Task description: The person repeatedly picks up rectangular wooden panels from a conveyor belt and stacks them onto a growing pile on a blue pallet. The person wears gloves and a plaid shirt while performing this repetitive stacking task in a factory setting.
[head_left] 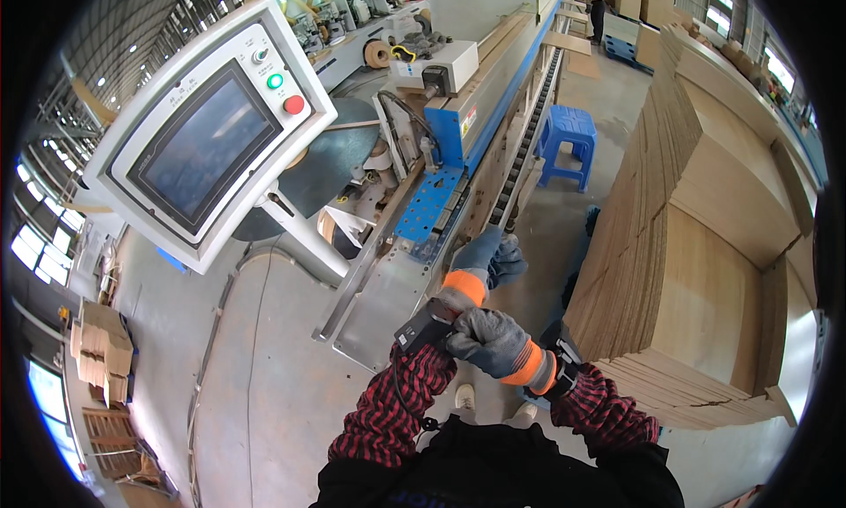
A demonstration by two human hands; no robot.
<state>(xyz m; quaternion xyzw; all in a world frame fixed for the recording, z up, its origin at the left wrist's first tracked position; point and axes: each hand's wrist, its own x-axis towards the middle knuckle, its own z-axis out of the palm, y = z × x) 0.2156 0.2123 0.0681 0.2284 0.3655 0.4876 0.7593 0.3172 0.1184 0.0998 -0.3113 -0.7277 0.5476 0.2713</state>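
Both my hands wear grey work gloves with orange cuffs. My left hand [495, 256] is held out past the metal end of the machine bed, its fingers curled in and no object showing in them. A small black box with a cable [425, 326] sits on my left wrist. My right hand [490, 341] is closed right beside that wrist, at the box and the glove cuff. What its fingers pinch there is hidden. Another dark device [566, 367] is strapped to my right wrist.
A tilted control panel [207, 142] with a screen stands on the left. Ahead runs a long machine with a blue guard [454, 133] and a roller track [515, 177]. Tall stacks of wooden panels [630, 270] rise on the right. A blue stool [568, 142] and a person [597, 6] are farther off.
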